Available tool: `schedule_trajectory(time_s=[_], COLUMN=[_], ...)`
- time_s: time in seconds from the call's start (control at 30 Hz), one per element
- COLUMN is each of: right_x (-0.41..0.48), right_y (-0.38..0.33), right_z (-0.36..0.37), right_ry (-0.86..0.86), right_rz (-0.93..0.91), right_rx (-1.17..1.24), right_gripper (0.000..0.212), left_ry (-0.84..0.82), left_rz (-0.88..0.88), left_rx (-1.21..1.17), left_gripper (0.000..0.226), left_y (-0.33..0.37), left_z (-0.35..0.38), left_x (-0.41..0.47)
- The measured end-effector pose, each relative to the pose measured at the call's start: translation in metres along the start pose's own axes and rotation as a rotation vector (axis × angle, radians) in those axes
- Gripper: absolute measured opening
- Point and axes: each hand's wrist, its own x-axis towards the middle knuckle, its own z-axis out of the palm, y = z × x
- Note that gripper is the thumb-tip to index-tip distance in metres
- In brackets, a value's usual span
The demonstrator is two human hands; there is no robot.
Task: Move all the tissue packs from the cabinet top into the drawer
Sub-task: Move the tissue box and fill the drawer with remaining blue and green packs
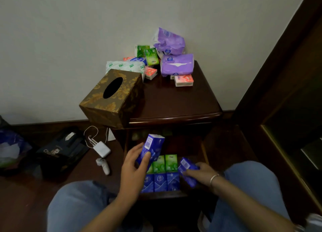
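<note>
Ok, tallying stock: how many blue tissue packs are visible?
5 blue tissue packs: one in left hand, one in right hand, three in the drawer front; others may be hidden.

I wear light blue jeans, my arms are bare, and a thin silver bracelet is on my right wrist.

Place type: we classify this as a room in a home.
Furniture: we note a dark wooden cabinet set against a white wall on a dark wood floor.
Household goods: tissue packs and an ornate tissue box sit on the cabinet top.
Floor items: a white charger with cable lies beside the cabinet.
</note>
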Motion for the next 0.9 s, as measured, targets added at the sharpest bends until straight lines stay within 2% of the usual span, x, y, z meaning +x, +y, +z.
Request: schedule_trajectory(time_s=[0.1, 0.2, 0.4, 0.53, 0.63, 0.77, 0.9], right_x=[0.019, 0.032, 0.049, 0.058, 0.065, 0.073, 0.071], right_y=[0.008, 0.012, 0.022, 0.023, 0.018, 0.019, 0.024], right_z=[0.014, 0.029, 0.055, 0.051, 0.045, 0.039, 0.041], right_ry=[0.106, 0.154, 0.174, -0.066, -0.21, -0.06, -0.023], right_rz=[0.052, 0.067, 0.124, 0.239, 0.265, 0.204, 0.172], right_rx=[-0.516, -0.727, -0.683, -0.635, -0.558, -0.394, -0.58], right_gripper=[0.064, 0.07, 0.072, 0.093, 0.077, 0.06, 0.056], left_ry=[0.017, 0.024, 0.095, 0.103, 0.089, 0.062, 0.038], left_rz=[-0.268, -0.45, -0.483, -0.529, -0.53, -0.533, -0.545], left_rx=[-0.088, -0.195, -0.21, -0.253, -0.246, -0.256, -0.268], left_gripper=[0.016, 0.017, 0.022, 0.02, 0.019, 0.019, 0.02], left_y=[-0.025, -0.038, -0.064, -0.072, -0.072, -0.073, -0.077], left_z=[0.004, 0.008, 0.002, 0.003, 0.004, 0.005, 0.005], left_x=[-0.013, -0.007, 0.004, 0.007, 0.009, 0.012, 0.012])
